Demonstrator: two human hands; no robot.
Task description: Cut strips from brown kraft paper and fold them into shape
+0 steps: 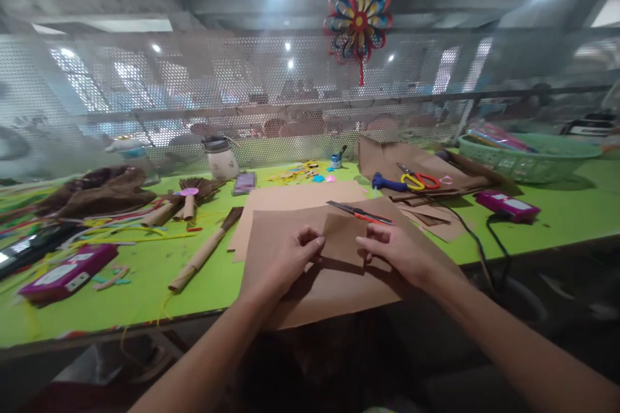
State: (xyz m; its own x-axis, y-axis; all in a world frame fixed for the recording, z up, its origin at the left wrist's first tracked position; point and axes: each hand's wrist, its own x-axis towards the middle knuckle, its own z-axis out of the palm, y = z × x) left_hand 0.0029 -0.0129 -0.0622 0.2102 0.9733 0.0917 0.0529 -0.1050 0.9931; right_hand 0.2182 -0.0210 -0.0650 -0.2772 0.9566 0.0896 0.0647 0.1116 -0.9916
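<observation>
A small rectangle of brown kraft paper (345, 242) is held between both hands, lifted slightly above a large brown paper sheet (310, 300). My left hand (299, 255) pinches its left edge between thumb and fingers. On the other side, my right hand (394, 250) grips the right edge the same way. Just behind the small piece lies a utility knife (361, 211) with a dark blade and an orange-red handle, resting on the large sheet. Lighter tan sheets (295, 197) lie underneath, toward the back.
Scissors (420, 182) and a blue glue gun (390, 183) rest by crumpled brown paper (411, 158) at right. A green basket (552, 158) and a purple box (507, 205) with a cable stand further right. Leftward lie a rolled paper stick (206, 251) and another purple box (70, 272).
</observation>
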